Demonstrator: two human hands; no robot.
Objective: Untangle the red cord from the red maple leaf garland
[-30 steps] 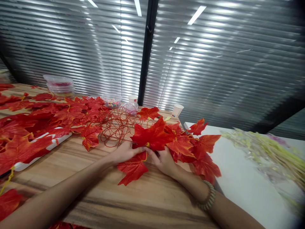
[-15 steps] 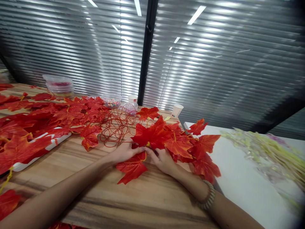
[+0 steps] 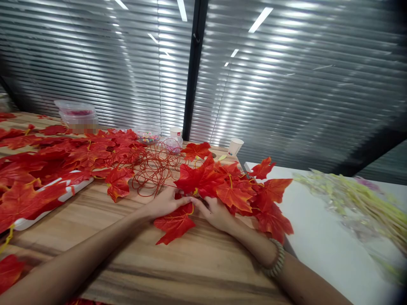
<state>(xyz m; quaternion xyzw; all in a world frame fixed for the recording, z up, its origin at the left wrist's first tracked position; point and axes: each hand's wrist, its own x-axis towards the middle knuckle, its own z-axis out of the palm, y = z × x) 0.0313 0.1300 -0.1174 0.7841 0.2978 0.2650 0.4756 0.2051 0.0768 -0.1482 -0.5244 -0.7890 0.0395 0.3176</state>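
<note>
My left hand (image 3: pixel 167 204) and my right hand (image 3: pixel 218 214) meet over the table, thumbs and fingers closed in a pinch. Between the fingertips runs the yellow stem of a red artificial maple leaf (image 3: pixel 176 224), whose blade hangs toward me below the hands. A larger bright red maple leaf (image 3: pixel 201 178) covers the far side of my fingers, so the exact grip is partly hidden. To the right, a bunch of red-orange maple leaves (image 3: pixel 237 197) spreads beyond my right hand. A loose tangle of thin red cord (image 3: pixel 155 167) lies just past my left hand.
Many red maple leaves (image 3: pixel 92 152) cover the left side of the wooden table (image 3: pixel 165 271), some over a white tray (image 3: pixel 81 184). Clear plastic tubs (image 3: pixel 78 111) and a paper cup (image 3: pixel 235 146) stand at the back. Yellow stems (image 3: pixel 369 207) lie on the white table at right.
Both hands keep their pinch in nearly the same place. The whole view has shifted very slightly; no leaf has visibly been taken or let go.
</note>
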